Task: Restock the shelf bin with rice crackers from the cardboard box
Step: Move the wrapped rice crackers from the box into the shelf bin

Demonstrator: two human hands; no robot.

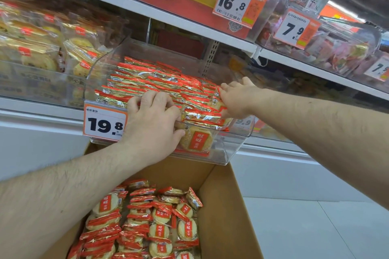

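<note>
A clear plastic bin [235, 145] is sitting on the white shelf [42, 109], and rows of rice cracker packets [147, 82] in red and gold wrappers are standing on edge inside it, filling it from the back wall to the front lip. A price tag [104, 122] reading 19.8 is hanging on the bin's front left corner. Directly below the bin, an open cardboard box [223, 206] is holding more of the same packets [147, 221], lying in loose stacks, some flat with their round crackers facing up.

The left hand [153, 120] is reaching over the bin's front lip, its fingers [151, 99] curling down onto the front rows of packets while the thumb is pressing against a packet [199, 141] lying flat against the front wall. The packets are lying under and between the fingers, so this hand is gripping or pressing them into place. The right hand [235, 99] is reaching in from the right, fingers bent and pinching the edge of the packets in the front right part of the bin, with the thumb tucked underneath.

To the left, another clear bin [31, 88] is holding pale round cakes in clear wrappers [31, 48]. On the shelf above, more bins are carrying tags reading 16.8 [233, 3] and 7.9 [292, 27].
</note>
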